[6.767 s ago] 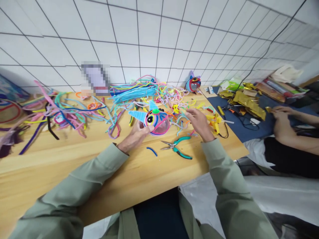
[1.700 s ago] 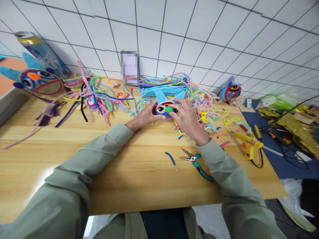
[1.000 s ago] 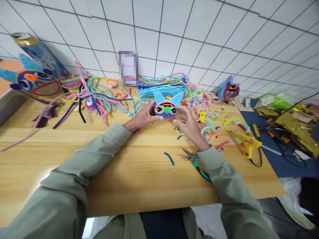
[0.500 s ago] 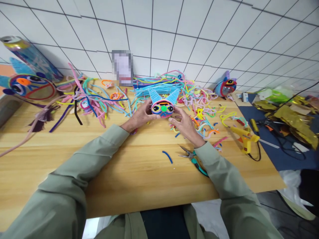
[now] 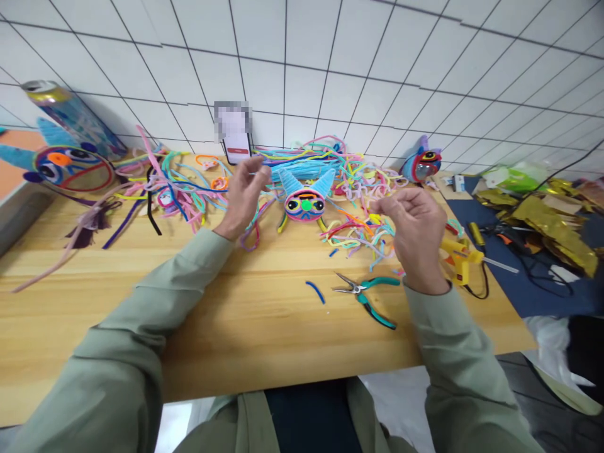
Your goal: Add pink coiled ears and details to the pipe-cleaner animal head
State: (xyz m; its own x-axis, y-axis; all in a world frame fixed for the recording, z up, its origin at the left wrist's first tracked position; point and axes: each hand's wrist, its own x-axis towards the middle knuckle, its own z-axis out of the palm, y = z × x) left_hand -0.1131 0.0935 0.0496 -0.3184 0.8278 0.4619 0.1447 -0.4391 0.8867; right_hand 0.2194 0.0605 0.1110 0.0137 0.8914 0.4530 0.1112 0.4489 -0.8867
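A small animal-face figure (image 5: 306, 206) made of pipe cleaners stands on the table, with pointed blue ears, round black eyes and a green nose. Neither hand touches it. To its left, my left hand (image 5: 244, 196) is raised with thumb and fingers apart, holding nothing. My right hand (image 5: 418, 226) is off to the right, above the scattered pipe cleaner pieces (image 5: 361, 236), its fingers curled together in a pinch. Whatever is between those fingertips, if anything, cannot be made out. Nearer the front lie green-handled pliers (image 5: 361, 289) with jaws apart, beside a short blue pipe cleaner piece (image 5: 315, 292).
A phone (image 5: 236, 135) leans on the tiled wall behind a bundle of blue pipe cleaners (image 5: 302, 168). A larger face figure (image 5: 70, 170) and a can (image 5: 78, 116) stand left. On the right are another small figure (image 5: 422, 165), a yellow glue gun (image 5: 462, 258) and gold foil (image 5: 561, 229).
Both hands have let go of the animal-face figure, which now stands by itself. My left hand has moved left and up; my right hand has moved right, uncovering the pliers' handles.
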